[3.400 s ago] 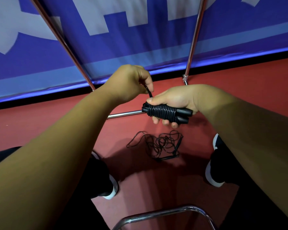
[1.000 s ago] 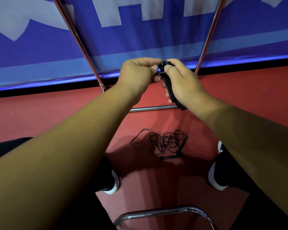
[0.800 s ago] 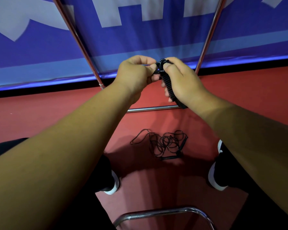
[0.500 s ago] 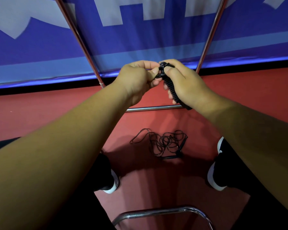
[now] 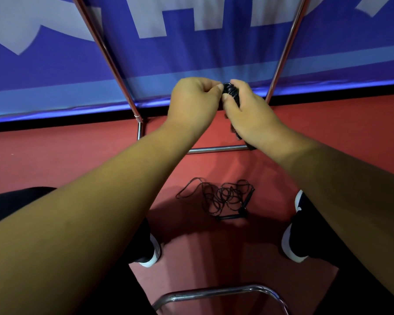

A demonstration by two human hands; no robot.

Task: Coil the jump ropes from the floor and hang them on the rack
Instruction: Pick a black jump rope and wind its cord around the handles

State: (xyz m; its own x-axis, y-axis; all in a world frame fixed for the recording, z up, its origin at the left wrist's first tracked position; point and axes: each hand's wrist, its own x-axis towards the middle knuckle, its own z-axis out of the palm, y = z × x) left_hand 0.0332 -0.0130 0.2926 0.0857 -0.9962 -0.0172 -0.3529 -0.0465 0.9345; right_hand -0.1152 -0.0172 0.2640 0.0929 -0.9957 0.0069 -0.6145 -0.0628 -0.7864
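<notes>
Both hands are up in front of the chrome rack (image 5: 105, 51), right on the wound-up black jump rope (image 5: 232, 92). The right hand (image 5: 248, 114) has its fingers (image 5: 238, 84) curled round the bundle with the thumb pressed on the near side, and the bundle's bottom end pokes out under the heel of that hand. The left hand (image 5: 192, 103) is curled tight too, its thumb and fingertips (image 5: 218, 87) meeting the top of the bundle right against the right fingers. Looks like it's pinching a bit of cord there, but the hand covers it so I can't say for sure. Well below the fingers, the second jump rope (image 5: 223, 198) lies in a loose tangle on the red floor (image 5: 55, 155), between the two shoes (image 5: 154, 253). The rack's low bar (image 5: 216, 150) runs just under the right wrist, and its slanted poles rise either side of the fingers, in front of a blue banner (image 5: 191, 53)
</notes>
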